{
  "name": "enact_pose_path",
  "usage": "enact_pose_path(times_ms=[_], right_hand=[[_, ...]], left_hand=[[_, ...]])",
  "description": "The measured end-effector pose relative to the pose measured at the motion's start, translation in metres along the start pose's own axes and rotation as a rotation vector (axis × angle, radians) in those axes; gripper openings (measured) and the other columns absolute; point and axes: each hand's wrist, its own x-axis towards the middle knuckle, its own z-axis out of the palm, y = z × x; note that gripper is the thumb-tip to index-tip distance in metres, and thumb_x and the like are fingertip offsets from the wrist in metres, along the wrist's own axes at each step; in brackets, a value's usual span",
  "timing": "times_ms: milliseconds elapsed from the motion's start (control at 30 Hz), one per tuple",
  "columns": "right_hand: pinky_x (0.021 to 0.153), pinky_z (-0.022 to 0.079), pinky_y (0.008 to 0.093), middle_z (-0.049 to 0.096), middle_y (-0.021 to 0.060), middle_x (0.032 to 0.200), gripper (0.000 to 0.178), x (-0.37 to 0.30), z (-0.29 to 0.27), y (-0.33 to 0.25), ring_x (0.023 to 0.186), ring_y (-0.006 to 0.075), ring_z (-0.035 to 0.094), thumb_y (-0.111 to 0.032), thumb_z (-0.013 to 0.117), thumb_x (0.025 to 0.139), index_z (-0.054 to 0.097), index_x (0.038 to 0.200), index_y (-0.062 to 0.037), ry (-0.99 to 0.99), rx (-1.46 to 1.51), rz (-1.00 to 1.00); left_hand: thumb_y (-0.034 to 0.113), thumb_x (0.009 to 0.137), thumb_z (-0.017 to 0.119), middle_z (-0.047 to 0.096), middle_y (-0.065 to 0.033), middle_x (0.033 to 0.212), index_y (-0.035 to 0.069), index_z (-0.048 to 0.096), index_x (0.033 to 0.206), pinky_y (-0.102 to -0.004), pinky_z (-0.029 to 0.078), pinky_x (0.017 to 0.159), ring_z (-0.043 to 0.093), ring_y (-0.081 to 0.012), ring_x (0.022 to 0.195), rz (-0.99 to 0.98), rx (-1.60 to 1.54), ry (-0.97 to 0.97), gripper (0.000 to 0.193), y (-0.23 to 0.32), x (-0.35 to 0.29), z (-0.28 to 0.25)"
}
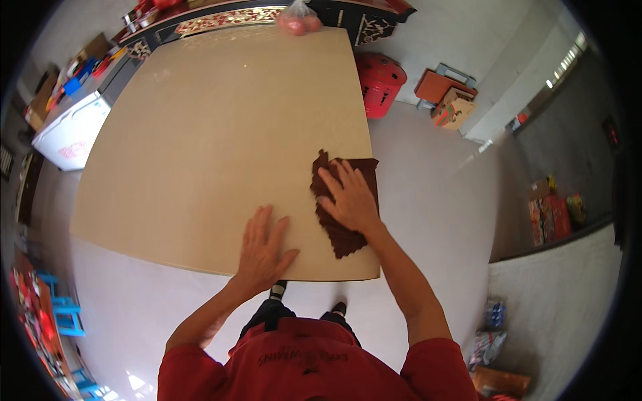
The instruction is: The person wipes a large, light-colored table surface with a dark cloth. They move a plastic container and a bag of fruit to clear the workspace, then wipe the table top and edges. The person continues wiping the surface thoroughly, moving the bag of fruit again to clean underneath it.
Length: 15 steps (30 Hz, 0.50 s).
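A large tan tabletop [200, 134] spreads out in front of me. Near its right edge lies a dark brown cloth [341, 234], rumpled, with jagged borders and one corner reaching the table's edge. My right hand [351, 197] rests flat on this cloth, fingers stretched and spread, pressing it from above rather than gripping it. My left hand [262, 250] lies on the bare tabletop by the near edge, palm down, fingers extended and thumb apart, holding nothing. The part of the cloth under my right palm is hidden.
A clear plastic bag [298, 19] of reddish round things sits at the table's far edge, before a dark carved cabinet [231, 20]. Right of the table stand a red bin [381, 83] and a cardboard box [455, 109]. A white chest freezer [73, 130] is at the left.
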Motion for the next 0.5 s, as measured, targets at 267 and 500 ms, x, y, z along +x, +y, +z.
enact_pose_path(times_ms=[267, 500], right_hand=[[0.111, 0.03, 0.0498, 0.043, 0.0177, 0.143, 0.066, -0.047, -0.031, -0.031, 0.134, 0.0371, 0.038, -0.047, 0.066, 0.083, 0.051, 0.137, -0.0133, -0.084, 0.156, -0.257], [0.11, 0.032, 0.0478, 0.049, 0.0133, 0.139, 0.065, -0.015, -0.018, 0.007, 0.131, 0.0337, 0.041, -0.036, 0.072, 0.078, 0.052, 0.136, -0.0146, -0.096, 0.249, -0.357]], left_hand=[[0.042, 0.091, 0.059, 0.033, -0.0178, 0.149, 0.009, 0.042, 0.141, -0.0545, 0.02, 0.113, 0.03, -0.0371, 0.139, -0.24, 0.19, 0.101, 0.063, 0.043, 0.021, 0.046], [0.036, 0.088, 0.066, 0.045, -0.0121, 0.141, 0.007, 0.054, 0.129, -0.0486, 0.028, 0.112, 0.041, -0.0305, 0.133, -0.253, 0.121, 0.213, 0.052, 0.046, 0.019, 0.047]])
